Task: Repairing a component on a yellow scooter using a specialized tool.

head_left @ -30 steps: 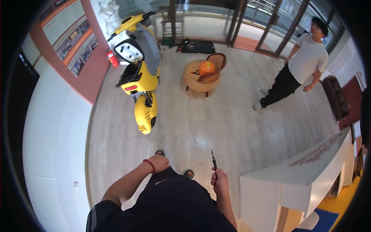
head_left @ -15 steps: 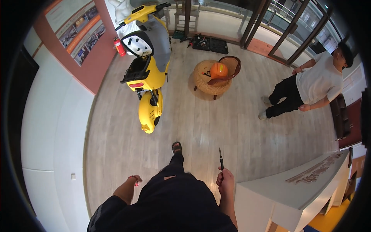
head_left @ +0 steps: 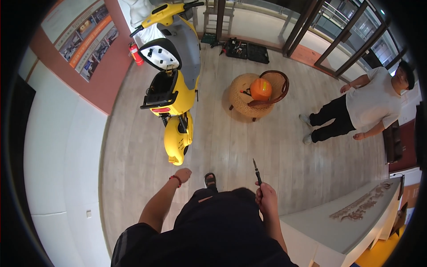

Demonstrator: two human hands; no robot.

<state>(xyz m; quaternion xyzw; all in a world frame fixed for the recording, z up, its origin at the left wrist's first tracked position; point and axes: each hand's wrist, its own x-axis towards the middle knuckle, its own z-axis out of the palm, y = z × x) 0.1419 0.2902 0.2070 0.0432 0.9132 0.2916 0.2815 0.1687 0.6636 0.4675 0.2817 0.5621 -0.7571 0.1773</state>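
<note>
My right hand is closed around the black handle of a screwdriver, whose thin metal tip points forward and away from me. My left hand, a red bead bracelet at its wrist, hangs with the fingers loosely curled. Nothing shows in it. Just beyond that hand, apart from it, is the rear wheel guard of a yellow scooter. The scooter's seat is tipped up, leaving the dark storage bay beneath it uncovered.
A round woven chair bears an orange helmet. Behind it, an opened black toolbox lies on the floor. A person in a white shirt stands at right. A white counter flanks my right side; a fire extinguisher stands by the left wall.
I have stepped forward, and my left arm has swung ahead toward the scooter's rear. The screwdriver stays in my right hand. The other person has shifted stance slightly.
</note>
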